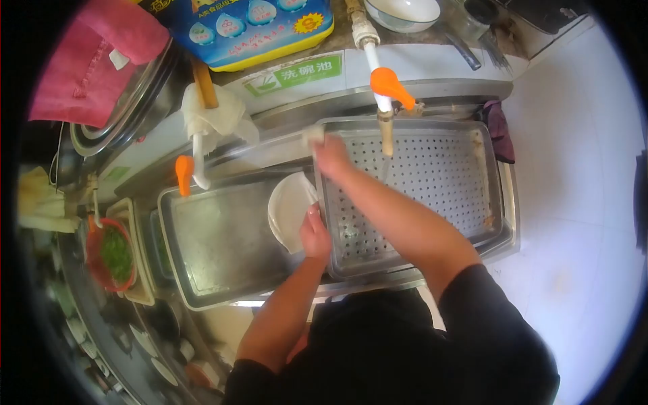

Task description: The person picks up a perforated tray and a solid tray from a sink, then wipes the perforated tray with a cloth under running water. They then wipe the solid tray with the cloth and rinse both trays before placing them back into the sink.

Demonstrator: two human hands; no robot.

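My left hand (pixel 315 235) grips a white dish (pixel 283 212) by its right side. The dish is tilted over the gap between a plain metal tray (pixel 216 236) and a perforated metal tray (pixel 432 182). Beyond it, at the perforated tray's far left corner, my right hand (pixel 331 156) is closed on a small pale pad (pixel 312 136). Motion blurs this hand, and the pad's exact kind cannot be made out. The white tap with an orange handle (pixel 391 88) reaches over the perforated tray, right of my right hand.
Another tap with an orange handle (pixel 184 174) stands at the left, a pale cloth (pixel 219 118) draped over it. A blue and yellow package (pixel 256 30) and a white bowl (pixel 403 12) sit on the back ledge. Farther left, a red basket (pixel 101 270) holds greens.
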